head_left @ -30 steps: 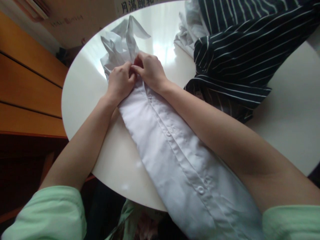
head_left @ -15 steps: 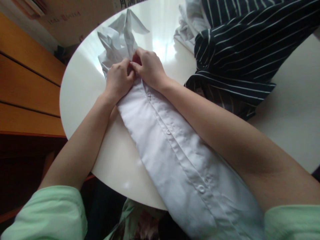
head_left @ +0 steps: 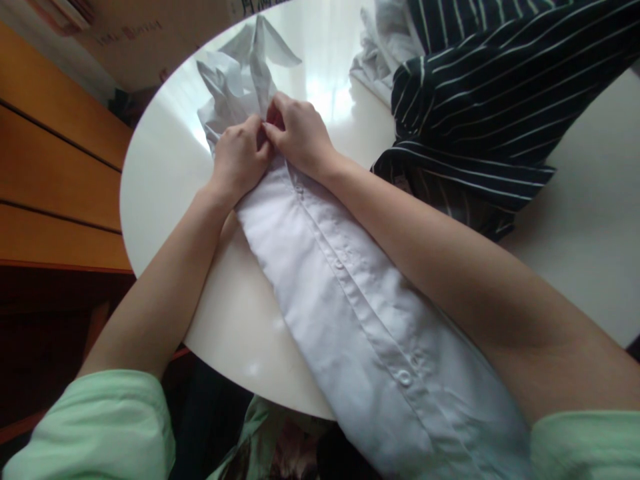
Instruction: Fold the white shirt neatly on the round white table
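A white button-up shirt (head_left: pixel 350 313) lies lengthwise across the round white table (head_left: pixel 165 180), its buttoned placket running from my lap up to its crumpled collar end at the far side. My left hand (head_left: pixel 239 159) and my right hand (head_left: pixel 299 137) meet at the upper part of the placket, fingertips pinching the cloth there close together. What is between the fingertips is hidden by the fingers. Both forearms rest along the shirt, in pale green sleeves.
A dark navy shirt with thin white stripes (head_left: pixel 480 100) is heaped at the table's far right, with another pale garment (head_left: pixel 375 60) beside it. A wooden cabinet (head_left: pixel 45 173) stands left of the table. A cardboard box (head_left: pixel 150 40) sits behind.
My hands stay pinched at the same spot on the placket, with only small finger shifts. The view has drifted slightly.
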